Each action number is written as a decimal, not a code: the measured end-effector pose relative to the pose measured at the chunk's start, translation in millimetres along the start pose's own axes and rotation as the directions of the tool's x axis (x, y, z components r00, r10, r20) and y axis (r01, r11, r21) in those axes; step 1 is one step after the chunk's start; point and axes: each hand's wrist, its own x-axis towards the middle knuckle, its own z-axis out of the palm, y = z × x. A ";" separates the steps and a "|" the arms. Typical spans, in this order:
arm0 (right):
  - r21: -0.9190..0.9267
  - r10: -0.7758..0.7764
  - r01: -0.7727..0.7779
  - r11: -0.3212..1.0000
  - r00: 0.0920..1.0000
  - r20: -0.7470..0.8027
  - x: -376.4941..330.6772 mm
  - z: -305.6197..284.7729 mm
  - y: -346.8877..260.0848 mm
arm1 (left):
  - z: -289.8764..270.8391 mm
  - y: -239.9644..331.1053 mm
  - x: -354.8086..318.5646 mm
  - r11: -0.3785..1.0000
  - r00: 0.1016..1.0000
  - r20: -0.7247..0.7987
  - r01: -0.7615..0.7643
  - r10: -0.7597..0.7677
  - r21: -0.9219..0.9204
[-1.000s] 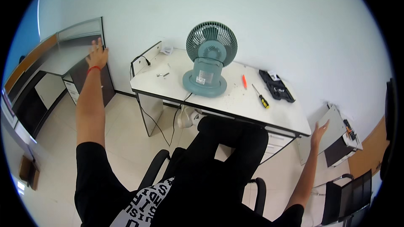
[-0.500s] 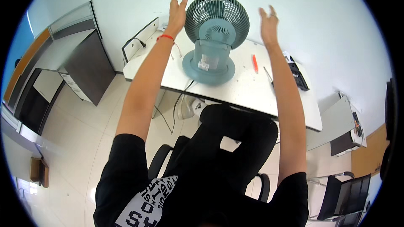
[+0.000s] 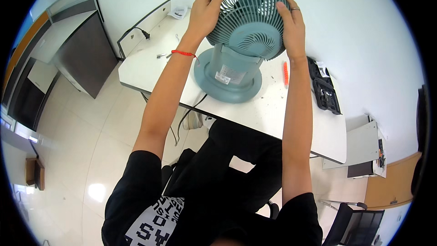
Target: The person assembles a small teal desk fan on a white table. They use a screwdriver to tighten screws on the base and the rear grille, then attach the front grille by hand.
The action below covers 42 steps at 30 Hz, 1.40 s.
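A grey-green desk fan (image 3: 258, 36) stands upright on its round base on the white table (image 3: 266, 114), its back with the vents and label turned toward me. Its round head tilts to the right. My left hand (image 3: 205, 12) clasps the left rim of the grille, thumb on the back and the other fingers partly hidden round the edge. On the opposite rim, my right hand (image 3: 293, 29) grips in the same way. A black cord (image 3: 200, 101) runs from behind the base over the table's front edge.
Right of the fan lie an orange-red pen-like tool (image 3: 286, 74) and an opened black tool case (image 3: 325, 91). A black plug (image 3: 144, 33) rests by the low panel at left, near a paper sheet (image 3: 178, 12). A mesh chair (image 3: 359, 223) stands at lower right.
Both hands, apart from the fan and raised beside it before, have come inward and taken hold of its head. The head now tilts more to the right.
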 end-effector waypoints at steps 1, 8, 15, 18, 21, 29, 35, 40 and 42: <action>0.040 0.021 -0.021 0.999 1.000 0.000 -2.4 -2.3 2.5 | 2.1 9.6 0.1 1.000 1.000 -0.010 0.014 -0.014 -0.015; 0.245 -0.005 -0.002 0.969 1.000 0.027 -5.0 -21.6 44.0 | 18.3 51.9 2.7 0.856 0.954 0.055 -0.289 0.295 0.428; 0.519 0.018 -0.030 0.854 0.999 0.028 -10.4 -22.8 83.7 | 46.2 83.1 -11.0 0.670 0.953 0.054 -0.250 0.299 0.699; 0.625 0.120 -0.108 0.773 0.993 0.024 -14.6 -12.4 89.6 | 60.7 70.2 -16.3 0.576 0.905 -0.007 -0.265 0.425 0.774; 0.683 0.311 -0.212 0.699 0.950 -0.023 -18.8 -28.1 120.6 | 82.8 82.3 -19.1 0.561 0.923 0.027 -0.257 0.385 0.787; 0.739 0.292 -0.188 0.646 0.956 -0.012 -42.6 -2.0 93.8 | 127.3 94.7 -35.4 0.107 0.920 0.308 -0.341 0.242 0.934; 0.596 0.380 -0.338 0.729 0.923 0.058 -67.5 -33.1 114.3 | 147.6 118.4 -53.2 -0.512 0.854 0.513 -0.480 -0.087 0.712; 0.387 0.528 -0.505 0.771 0.847 0.054 -47.2 -84.5 145.0 | 178.1 106.7 -60.0 -0.756 0.818 0.505 -0.509 -0.275 0.413; 0.347 0.572 -0.557 0.754 0.817 0.069 -35.1 -93.5 158.3 | 189.9 88.8 -63.1 -0.797 0.833 0.470 -0.484 -0.293 0.362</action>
